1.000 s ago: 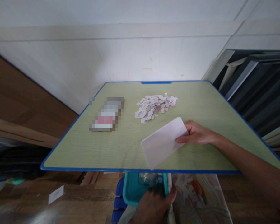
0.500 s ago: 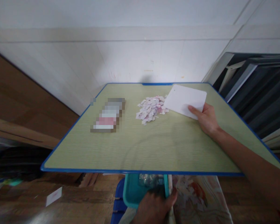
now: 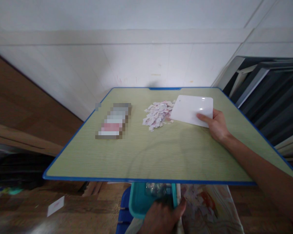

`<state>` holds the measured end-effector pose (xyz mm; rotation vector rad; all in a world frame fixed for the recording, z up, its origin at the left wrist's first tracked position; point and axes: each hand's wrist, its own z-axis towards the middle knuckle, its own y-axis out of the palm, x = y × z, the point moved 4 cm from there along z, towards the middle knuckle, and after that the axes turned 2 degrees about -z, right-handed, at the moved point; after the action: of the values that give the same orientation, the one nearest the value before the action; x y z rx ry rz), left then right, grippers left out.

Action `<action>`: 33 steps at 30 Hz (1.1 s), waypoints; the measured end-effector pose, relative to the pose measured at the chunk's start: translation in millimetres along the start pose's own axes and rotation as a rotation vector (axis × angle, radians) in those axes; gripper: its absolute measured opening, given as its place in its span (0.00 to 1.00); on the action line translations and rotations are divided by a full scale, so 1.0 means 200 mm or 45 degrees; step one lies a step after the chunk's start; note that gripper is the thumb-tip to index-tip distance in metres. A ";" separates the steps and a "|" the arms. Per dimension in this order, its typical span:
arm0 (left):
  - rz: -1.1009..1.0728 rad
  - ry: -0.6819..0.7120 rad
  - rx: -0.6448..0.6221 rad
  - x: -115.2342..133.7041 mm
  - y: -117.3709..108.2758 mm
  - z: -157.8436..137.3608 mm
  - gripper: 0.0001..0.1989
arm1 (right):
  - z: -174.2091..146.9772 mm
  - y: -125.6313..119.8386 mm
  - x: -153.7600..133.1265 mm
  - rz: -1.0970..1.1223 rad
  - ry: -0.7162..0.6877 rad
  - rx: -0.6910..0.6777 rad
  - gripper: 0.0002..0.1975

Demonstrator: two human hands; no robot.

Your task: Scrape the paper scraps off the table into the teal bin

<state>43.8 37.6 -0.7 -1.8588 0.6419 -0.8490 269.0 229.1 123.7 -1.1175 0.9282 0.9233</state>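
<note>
My right hand [image 3: 218, 125] is closed on a glossy white plastic scraper [image 3: 192, 110], a flat sheet with rounded corners and a small hole, thumb on top. Its left edge is at the right side of a pile of small paper scraps [image 3: 156, 115] on the table. Below the table's front edge, my left hand [image 3: 161, 216] is closed at the pale rim of a patterned container [image 3: 224, 208], thumb over the rim. More scraps lie inside that container. The left fingers are mostly hidden. A teal basin [image 3: 138, 204] with clear, shiny items adjoins this hand.
The light green table [image 3: 107, 159] has a blue rim and stands against a white wall. A pixelated oblong item [image 3: 113, 120] lies at its left. Dark panels [image 3: 275, 97] lean at the right. A paper piece [image 3: 55, 206] lies on the wooden floor beside a blue stool [image 3: 124, 211].
The scraper has tilted and shifted slightly left and down, and its face now catches reflections. Scraps at the pile's right edge are more covered. My left hand stays almost still.
</note>
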 end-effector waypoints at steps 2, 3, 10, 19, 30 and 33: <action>0.001 0.007 -0.005 0.00 0.00 0.00 0.28 | 0.00 0.00 0.00 0.024 0.027 -0.017 0.17; 0.001 0.005 -0.003 0.00 0.00 0.00 0.28 | 0.00 0.00 0.00 0.044 0.045 -0.041 0.17; -0.014 -0.001 -0.018 0.00 0.01 0.00 0.30 | 0.00 0.02 -0.01 0.290 0.070 -0.023 0.09; -0.047 0.006 -0.008 0.00 0.01 -0.01 0.30 | -0.01 0.02 -0.01 0.308 0.103 -0.027 0.09; 0.000 -0.003 -0.010 0.00 0.01 -0.01 0.29 | -0.05 0.06 -0.05 0.282 0.136 -0.256 0.09; -0.008 0.001 -0.009 0.00 0.00 -0.01 0.29 | -0.04 0.05 -0.04 0.307 0.118 -0.180 0.08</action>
<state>42.6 36.7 -0.5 -1.8683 0.6403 -0.8523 256.6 222.9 127.6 -1.1939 1.1042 1.1556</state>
